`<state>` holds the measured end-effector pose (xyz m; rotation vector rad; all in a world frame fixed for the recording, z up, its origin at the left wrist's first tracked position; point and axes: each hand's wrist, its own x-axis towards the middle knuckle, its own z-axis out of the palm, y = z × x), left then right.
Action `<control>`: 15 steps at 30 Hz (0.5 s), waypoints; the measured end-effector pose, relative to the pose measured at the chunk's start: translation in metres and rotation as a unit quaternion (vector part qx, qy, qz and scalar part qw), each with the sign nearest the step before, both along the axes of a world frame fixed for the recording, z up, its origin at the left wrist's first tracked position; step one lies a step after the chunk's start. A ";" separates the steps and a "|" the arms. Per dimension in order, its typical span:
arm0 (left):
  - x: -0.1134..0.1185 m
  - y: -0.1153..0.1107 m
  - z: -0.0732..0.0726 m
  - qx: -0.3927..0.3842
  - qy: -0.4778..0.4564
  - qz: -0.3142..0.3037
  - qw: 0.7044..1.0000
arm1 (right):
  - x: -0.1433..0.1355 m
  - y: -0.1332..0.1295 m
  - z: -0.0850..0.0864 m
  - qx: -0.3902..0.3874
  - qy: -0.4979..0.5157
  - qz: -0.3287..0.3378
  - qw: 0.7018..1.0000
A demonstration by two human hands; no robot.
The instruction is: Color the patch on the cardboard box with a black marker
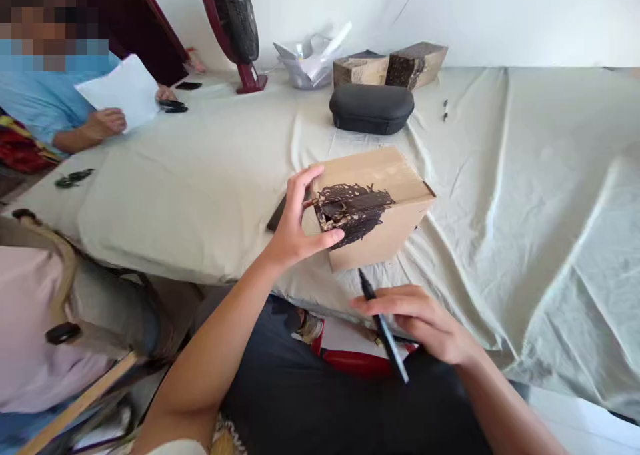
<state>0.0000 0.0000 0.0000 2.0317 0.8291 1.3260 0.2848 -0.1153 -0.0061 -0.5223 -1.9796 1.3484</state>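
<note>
In the middle of the head view a brown cardboard box (400,221) sits tilted on the cloth-covered table. Dark brown scribbled marks (355,208) spread over its left corner, and the cardboard looks torn there. My left hand (299,218) grips the box's left end, thumb on the near face and fingers at the top edge. Below the box, my right hand (425,318) holds a black marker (381,321) between thumb and fingers. Its dark tip points up toward the box's lower edge, apart from it. A dark flat object (277,215) lies partly hidden behind my left hand.
Behind the box lies a black zip case (371,109). Farther back stand two more boxes (419,65), a plastic basket (303,75) and a fan (245,75). At the left, a person (55,101) in blue holds white paper (123,95). Creases run through the tablecloth (550,175).
</note>
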 end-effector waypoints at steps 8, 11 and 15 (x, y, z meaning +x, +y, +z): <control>-0.010 0.021 -0.005 -0.013 -0.013 -0.037 0.999 | 0.095 0.022 -0.035 -0.071 -0.314 -0.318 0.892; -0.012 0.025 -0.004 -0.011 -0.004 -0.046 0.999 | 0.100 0.046 -0.042 0.003 -0.446 -0.353 0.822; -0.013 0.024 -0.003 -0.008 0.005 -0.047 0.999 | 0.089 0.066 -0.042 0.029 -0.548 -0.344 0.762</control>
